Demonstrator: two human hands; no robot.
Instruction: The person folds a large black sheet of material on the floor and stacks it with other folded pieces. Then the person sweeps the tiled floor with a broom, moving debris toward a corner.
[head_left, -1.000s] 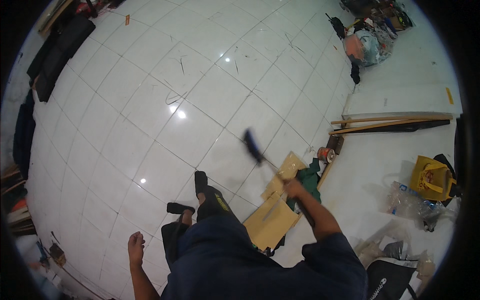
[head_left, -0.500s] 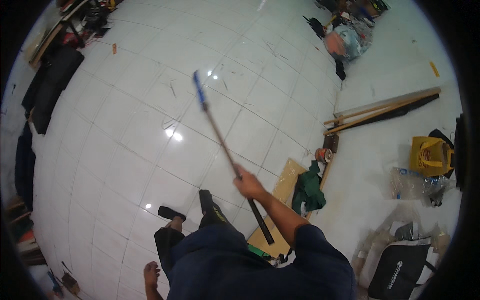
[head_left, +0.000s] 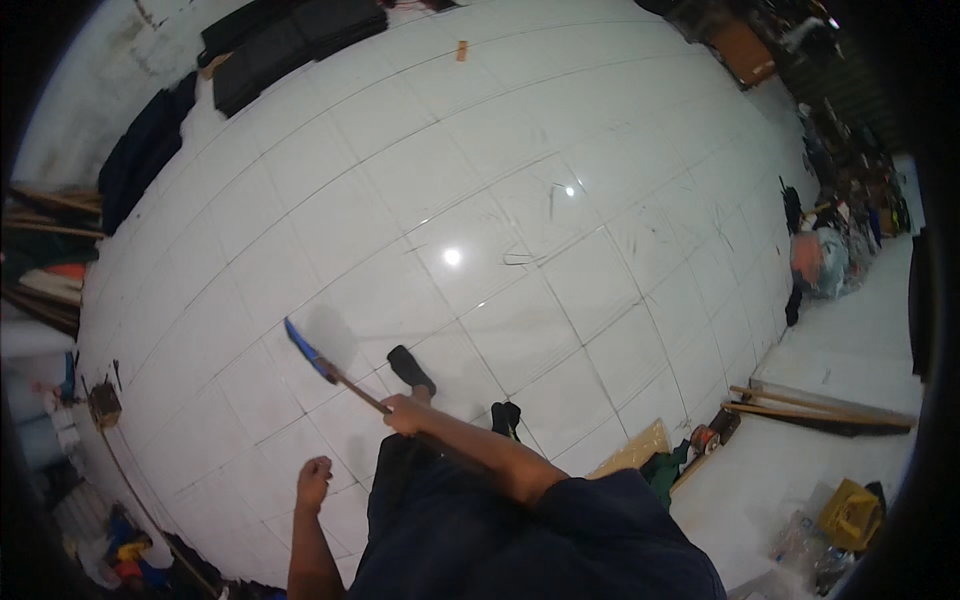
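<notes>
My right hand [head_left: 404, 413] is closed around the handle of a broom [head_left: 360, 392], in front of my body. Its slim blue head [head_left: 300, 340] points away to the left, over or on the white tiles; I cannot tell whether it touches them. The rear of the handle is hidden under my right forearm. My left hand [head_left: 314, 484] hangs at my left side, fingers loosely curled, with nothing visible in it. One dark-shod foot [head_left: 411, 370] stands ahead of the right hand, the other foot [head_left: 506, 419] to its right.
Thin strips of litter [head_left: 518, 258] lie on the tiled floor [head_left: 400, 200]. Black bundles [head_left: 290, 55] line the far left edge. A heap of bags [head_left: 820, 262] stands at right, above leaning wooden bars [head_left: 820, 412]. Nearer are a green cloth [head_left: 664, 470] and a yellow bag [head_left: 851, 513].
My view has turned left. The broom has swung from pointing ahead to pointing left, with the right hand closer to my body. The left hand has come up further into view.
</notes>
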